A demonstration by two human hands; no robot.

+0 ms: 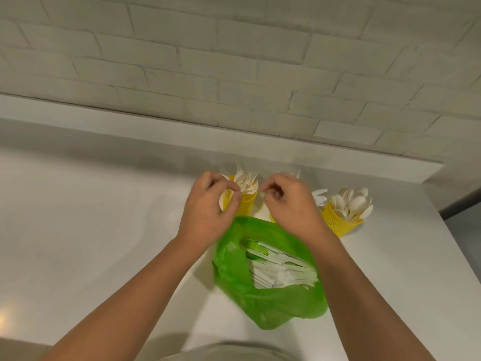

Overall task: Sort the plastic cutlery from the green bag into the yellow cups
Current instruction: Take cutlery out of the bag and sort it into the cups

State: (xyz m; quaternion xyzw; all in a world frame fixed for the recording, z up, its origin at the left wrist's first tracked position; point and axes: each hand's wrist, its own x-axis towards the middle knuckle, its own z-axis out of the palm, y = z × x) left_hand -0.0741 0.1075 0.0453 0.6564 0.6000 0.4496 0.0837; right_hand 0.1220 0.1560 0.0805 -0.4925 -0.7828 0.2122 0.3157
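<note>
The green bag (270,303) lies open on the white counter, with several white plastic cutlery pieces (281,272) inside. Three yellow cups stand behind it. The left cup (246,204) holds forks. The right cup (338,222) holds spoons. My right hand mostly hides the middle cup (272,219), and white cutlery (319,196) sticks out past it. My left hand (208,209) is at the left cup, its curled fingers pinching a white cutlery piece (222,201). My right hand (289,204) is just right of that cup, pinching a small white tip (262,194).
The white counter (91,230) runs back to a raised ledge under a white brick wall (234,61). The counter's right edge (442,214) lies close beyond the spoon cup. A pale rounded shape (229,351) sits at the bottom edge of the view.
</note>
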